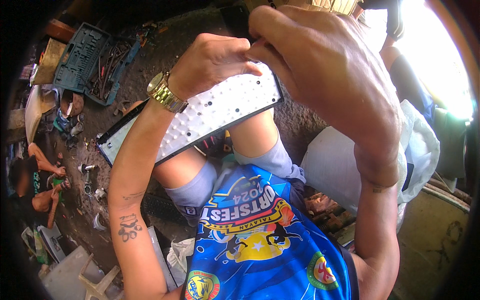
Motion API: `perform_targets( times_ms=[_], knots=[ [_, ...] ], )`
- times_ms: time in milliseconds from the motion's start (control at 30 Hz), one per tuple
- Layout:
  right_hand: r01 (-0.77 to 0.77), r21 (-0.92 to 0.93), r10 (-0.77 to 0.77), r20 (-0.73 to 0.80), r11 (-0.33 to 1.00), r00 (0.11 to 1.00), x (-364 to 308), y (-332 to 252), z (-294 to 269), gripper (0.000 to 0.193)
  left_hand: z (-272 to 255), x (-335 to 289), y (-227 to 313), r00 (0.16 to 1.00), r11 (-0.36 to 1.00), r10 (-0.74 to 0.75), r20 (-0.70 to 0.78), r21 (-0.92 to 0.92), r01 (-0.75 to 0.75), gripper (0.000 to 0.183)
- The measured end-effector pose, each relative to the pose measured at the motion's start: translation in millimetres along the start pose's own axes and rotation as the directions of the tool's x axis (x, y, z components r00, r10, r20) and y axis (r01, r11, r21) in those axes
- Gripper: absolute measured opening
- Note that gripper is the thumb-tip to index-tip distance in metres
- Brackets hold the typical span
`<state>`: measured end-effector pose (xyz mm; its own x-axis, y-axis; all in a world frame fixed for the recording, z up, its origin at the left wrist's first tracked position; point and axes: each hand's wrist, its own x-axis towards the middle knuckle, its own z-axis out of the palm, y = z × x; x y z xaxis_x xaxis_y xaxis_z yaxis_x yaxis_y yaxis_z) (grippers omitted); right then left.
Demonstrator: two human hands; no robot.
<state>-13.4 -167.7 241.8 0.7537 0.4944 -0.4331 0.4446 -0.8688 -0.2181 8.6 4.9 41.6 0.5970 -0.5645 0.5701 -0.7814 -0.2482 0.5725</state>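
Across my bare knees lies an opened computer keyboard (212, 112), its black frame around a white sheet dotted with small domes and a few dark spots. My left hand (212, 62), a gold watch (162, 92) at its wrist, is raised over the keyboard's far edge with fingers closed in a pinch. Close to the camera, my right hand (325, 70) is also closed, its thumb and fingertips meeting those of the left. Whatever is between the fingertips, if anything, is too small or hidden to make out.
An open teal tool case (82, 65) with metal tools lies at the far left. Another person (37, 185) works on the ground at left, among scattered metal parts. A large white sack (332, 162) stands at my right, and bright light comes from the upper right.
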Motion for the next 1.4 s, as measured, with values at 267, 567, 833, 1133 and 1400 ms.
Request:
perform_targets(
  times_ms=[267,567,833,1133,1400],
  knots=[
    [0.263,-0.123,-0.291,-0.366,0.957,0.884,-15.0,14.2,31.9,0.022,-0.6,2.1,1.7,1.000,0.999,-0.020,-0.016,0.048,0.021,0.019],
    [0.353,-0.162,-0.358,-0.708,0.921,0.609,1.7,46.3,58.5,0.019,9.2,15.5,8.2,0.992,0.994,-0.102,-0.072,-0.047,0.099,0.016],
    [0.402,0.004,-0.306,-0.642,0.916,0.703,-2.6,56.8,60.4,0.011,32.2,19.8,-3.0,0.993,0.991,-0.092,-0.068,-0.100,0.085,0.019],
    [0.262,0.053,-0.174,-0.619,0.964,0.766,-4.5,45.8,59.3,0.013,28.3,19.0,-3.6,0.994,0.991,-0.105,-0.018,-0.082,0.104,0.021],
    [0.223,-0.194,-0.296,-0.629,0.955,0.719,0.0,58.5,71.4,0.025,20.5,21.0,-0.3,0.980,0.961,-0.144,0.134,-0.217,0.171,0.019]
  ],
)
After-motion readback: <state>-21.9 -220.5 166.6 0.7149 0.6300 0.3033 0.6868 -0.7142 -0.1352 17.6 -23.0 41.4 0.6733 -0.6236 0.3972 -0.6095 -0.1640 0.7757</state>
